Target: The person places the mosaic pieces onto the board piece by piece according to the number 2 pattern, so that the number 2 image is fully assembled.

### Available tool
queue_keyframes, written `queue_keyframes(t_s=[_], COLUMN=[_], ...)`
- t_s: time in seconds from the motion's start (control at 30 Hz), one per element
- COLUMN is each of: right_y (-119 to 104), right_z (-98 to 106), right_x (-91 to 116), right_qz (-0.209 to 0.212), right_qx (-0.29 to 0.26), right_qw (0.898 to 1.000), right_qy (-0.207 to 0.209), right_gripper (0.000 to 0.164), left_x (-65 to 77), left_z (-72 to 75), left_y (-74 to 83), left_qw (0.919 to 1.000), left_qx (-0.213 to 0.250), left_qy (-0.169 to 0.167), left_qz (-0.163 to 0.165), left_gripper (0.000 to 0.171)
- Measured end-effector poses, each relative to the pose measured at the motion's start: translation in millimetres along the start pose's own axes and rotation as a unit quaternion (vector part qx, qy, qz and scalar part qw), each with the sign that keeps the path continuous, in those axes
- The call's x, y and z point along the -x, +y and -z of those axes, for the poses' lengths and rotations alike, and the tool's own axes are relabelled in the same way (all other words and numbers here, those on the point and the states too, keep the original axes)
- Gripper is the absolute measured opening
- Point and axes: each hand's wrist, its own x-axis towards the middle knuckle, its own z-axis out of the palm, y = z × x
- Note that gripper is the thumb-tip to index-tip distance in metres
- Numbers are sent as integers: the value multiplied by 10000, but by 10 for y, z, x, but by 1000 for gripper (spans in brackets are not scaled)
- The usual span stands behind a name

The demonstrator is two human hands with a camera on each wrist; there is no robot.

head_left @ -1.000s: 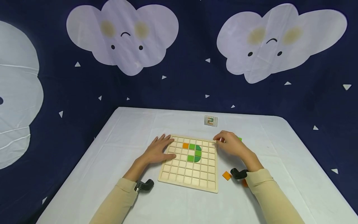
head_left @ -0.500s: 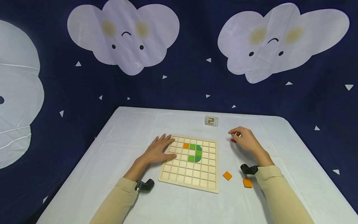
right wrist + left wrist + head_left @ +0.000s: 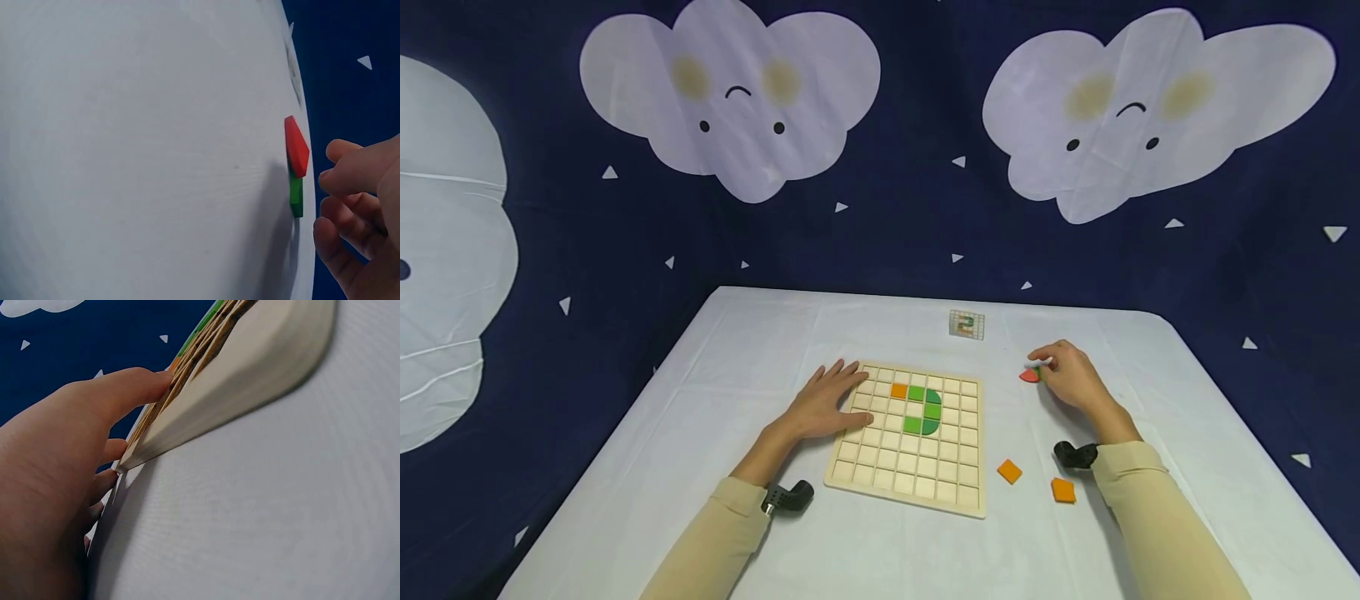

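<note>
My left hand (image 3: pixel 826 404) rests on the left edge of a wooden grid board (image 3: pixel 906 487), thumb over its cells. In the left wrist view the thumb (image 3: pixel 140 390) lies on the board's edge. On the board are an orange square tile (image 3: pixel 899 391), several green square tiles (image 3: pixel 912 425) and dark green rounded tiles (image 3: pixel 930 427). My right hand (image 3: pixel 1070 379) hovers with loosely bent fingers beside a red tile (image 3: pixel 1029 376). The right wrist view shows the red tile (image 3: pixel 297 149) against a green tile (image 3: pixel 296 197), and nothing visible between the fingertips.
Two orange square tiles (image 3: pixel 1010 471) lie right of the board, below the right hand. A small pattern card (image 3: pixel 966 324) is farther back on the white-covered table (image 3: pixel 820 321). A dark blue cloth with clouds (image 3: pixel 917 225) hangs behind.
My right hand has moved from the board's top right corner out to the right, over to the red tile, which has come into view. My left hand and the board have stayed put.
</note>
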Motion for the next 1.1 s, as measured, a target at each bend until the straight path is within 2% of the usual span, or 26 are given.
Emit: queue_keyframes(t_s=[0.27,0.73,1.1], right_y=[40,-71,-104], right_z=[-72,-139,-156], right_x=[-6,-13,-51], right_qz=[-70,-27,392], right_qx=[192,111,89], right_qw=[9996,9990,9970], right_qy=[-185,-437,-664], right_gripper=[30,29,32], left_x=[-3,-1,1], left_z=[5,15,23], left_y=[15,20,29], left_qw=[10000,9999,9998], left_qx=[-15,-16,-4], left_qy=[-37,-62,-98], left_qz=[58,120,151], left_gripper=[85,84,84])
